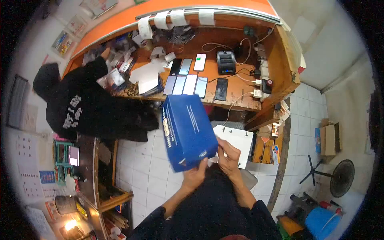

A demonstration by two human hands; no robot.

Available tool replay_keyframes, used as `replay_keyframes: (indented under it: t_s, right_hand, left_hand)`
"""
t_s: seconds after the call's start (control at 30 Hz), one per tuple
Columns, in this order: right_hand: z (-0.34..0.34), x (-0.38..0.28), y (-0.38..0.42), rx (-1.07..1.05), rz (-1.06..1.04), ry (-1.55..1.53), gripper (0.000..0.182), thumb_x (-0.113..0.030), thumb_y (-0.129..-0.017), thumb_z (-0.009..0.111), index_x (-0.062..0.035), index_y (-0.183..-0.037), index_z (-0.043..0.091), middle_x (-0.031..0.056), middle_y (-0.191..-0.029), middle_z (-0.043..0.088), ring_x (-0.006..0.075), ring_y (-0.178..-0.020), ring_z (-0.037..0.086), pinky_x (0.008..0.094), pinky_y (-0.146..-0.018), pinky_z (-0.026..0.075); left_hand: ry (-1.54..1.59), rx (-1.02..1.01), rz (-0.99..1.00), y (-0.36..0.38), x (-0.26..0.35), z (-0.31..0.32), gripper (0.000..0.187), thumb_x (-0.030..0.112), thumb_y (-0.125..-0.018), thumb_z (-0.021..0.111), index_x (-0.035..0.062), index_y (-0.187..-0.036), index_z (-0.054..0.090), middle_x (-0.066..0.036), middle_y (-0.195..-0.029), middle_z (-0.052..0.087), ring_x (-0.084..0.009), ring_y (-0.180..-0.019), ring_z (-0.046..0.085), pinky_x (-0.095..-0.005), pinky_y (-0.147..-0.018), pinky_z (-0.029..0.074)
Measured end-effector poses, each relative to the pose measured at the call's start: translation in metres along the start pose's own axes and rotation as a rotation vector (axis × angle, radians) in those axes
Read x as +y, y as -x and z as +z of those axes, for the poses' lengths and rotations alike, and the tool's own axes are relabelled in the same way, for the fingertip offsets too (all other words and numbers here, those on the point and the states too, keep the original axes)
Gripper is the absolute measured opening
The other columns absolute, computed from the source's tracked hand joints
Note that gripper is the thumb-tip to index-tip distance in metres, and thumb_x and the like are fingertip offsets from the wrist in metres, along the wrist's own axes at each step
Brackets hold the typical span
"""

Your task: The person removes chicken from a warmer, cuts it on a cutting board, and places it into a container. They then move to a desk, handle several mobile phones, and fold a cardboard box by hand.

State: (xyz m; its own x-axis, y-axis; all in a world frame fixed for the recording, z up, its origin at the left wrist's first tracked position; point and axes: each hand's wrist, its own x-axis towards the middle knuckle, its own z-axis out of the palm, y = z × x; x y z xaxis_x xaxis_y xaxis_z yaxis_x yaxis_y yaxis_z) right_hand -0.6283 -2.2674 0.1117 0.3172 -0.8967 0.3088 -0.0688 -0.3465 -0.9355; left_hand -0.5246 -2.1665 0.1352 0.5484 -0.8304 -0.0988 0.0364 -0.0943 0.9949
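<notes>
I hold a dark blue cardboard box (190,124) with white print, tilted in front of my body. My left hand (195,176) grips its lower edge from below, the thumb against the near corner. At the box's right corner, the fingers of my right hand (229,158) are closed on the edge. Just beyond the right hand lies a flat white sheet or box piece with slots (238,140), partly hidden by the blue box. Several phones (186,84) rest on the wooden desk behind the box.
A person in black (92,100) leans at the desk on the left, one hand among plastic wraps. A small black printer (226,63), chargers (258,88) and cables occupy the desk's right side. A fan (342,178) stands on the tiled floor to the right.
</notes>
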Motion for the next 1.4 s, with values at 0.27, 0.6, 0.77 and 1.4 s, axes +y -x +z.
replay_keyframes:
  t_s: [0.27, 0.6, 0.77, 1.4]
  right_hand:
    - [-0.028, 0.049, 0.0, -0.508, 0.297, 0.164, 0.021, -0.02, -0.082, 0.07, 0.0, -0.088, 0.069, 0.019, -0.08, 0.069, 0.0265, -0.071, 0.067, 0.0373, -0.069, 0.053]
    - [0.014, 0.059, 0.079, -0.31, 0.242, 0.57, 0.014, -0.01, -0.079, 0.059, -0.0011, -0.09, 0.055, 0.0236, -0.081, 0.06, 0.0443, -0.073, 0.061, 0.0535, -0.063, 0.049]
    - [0.011, 0.046, 0.088, -0.259, 0.144, 0.56, 0.014, -0.007, -0.081, 0.057, 0.0011, -0.092, 0.053, 0.0211, -0.079, 0.054, 0.0422, -0.073, 0.058, 0.0508, -0.063, 0.048]
    - [0.003, 0.049, 0.099, -0.341, 0.11, 0.481, 0.044, 0.005, -0.076, 0.056, 0.0086, -0.121, 0.052, 0.023, -0.095, 0.055, 0.0395, -0.088, 0.058, 0.0452, -0.075, 0.049]
  left_hand:
    - [-0.701, -0.576, 0.096, 0.004, -0.119, -0.07, 0.038, 0.033, -0.088, 0.06, 0.0104, -0.118, 0.062, -0.012, -0.121, 0.061, -0.0284, -0.112, 0.057, -0.0406, -0.1, 0.041]
    - [-0.336, 0.028, 0.331, -0.005, -0.108, 0.005, 0.007, 0.004, -0.082, 0.072, -0.0016, -0.081, 0.068, -0.006, -0.066, 0.061, -0.0139, -0.059, 0.055, -0.0305, -0.058, 0.046]
    - [-0.297, 0.077, 0.29, -0.012, -0.11, 0.01, 0.009, 0.006, -0.082, 0.073, -0.0008, -0.085, 0.069, -0.009, -0.074, 0.065, -0.0169, -0.06, 0.06, -0.0309, -0.054, 0.045]
    - [0.034, -0.168, -0.164, 0.01, -0.133, -0.002, 0.003, -0.001, -0.09, 0.063, -0.0031, -0.088, 0.063, -0.004, -0.089, 0.063, -0.0104, -0.081, 0.059, -0.0248, -0.072, 0.051]
